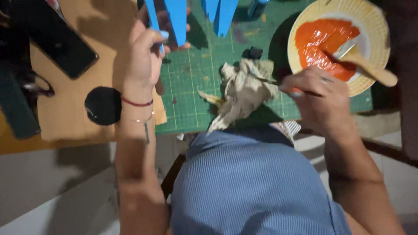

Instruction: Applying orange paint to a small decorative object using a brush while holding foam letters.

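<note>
A wooden table (65,117) carries a green cutting mat (196,78) ruled with a pale grid; a grey floor shows below the table's edge. The mat serves as the landmark. On its upper right corner sits a round paper plate (374,26) with a yellow woven-look rim, holding a glossy pool of orange-red paint (322,39) and a wooden spatula (370,65) lying across it. In the mat's middle lies a crumpled beige rag (244,91), creased and stained. Left of the mat, on the bare wood, rest a flat black phone (56,39) and a round black lid (103,105).

At the mat's upper left, the left hand (146,54) is raised with wrist bent back, its grip closed around a blue paper cutout (172,17) with long pointed strips hanging down; red and thin metal bracelets circle the wrist. More blue points hang above the mat's top edge.

At the mat's right edge, just below the plate, the right hand (318,93) is turned palm down, its grip pinched shut on a thin brush (265,79) whose tip reaches over the rag. A blue ribbed shirt (252,182) fills the foreground.
</note>
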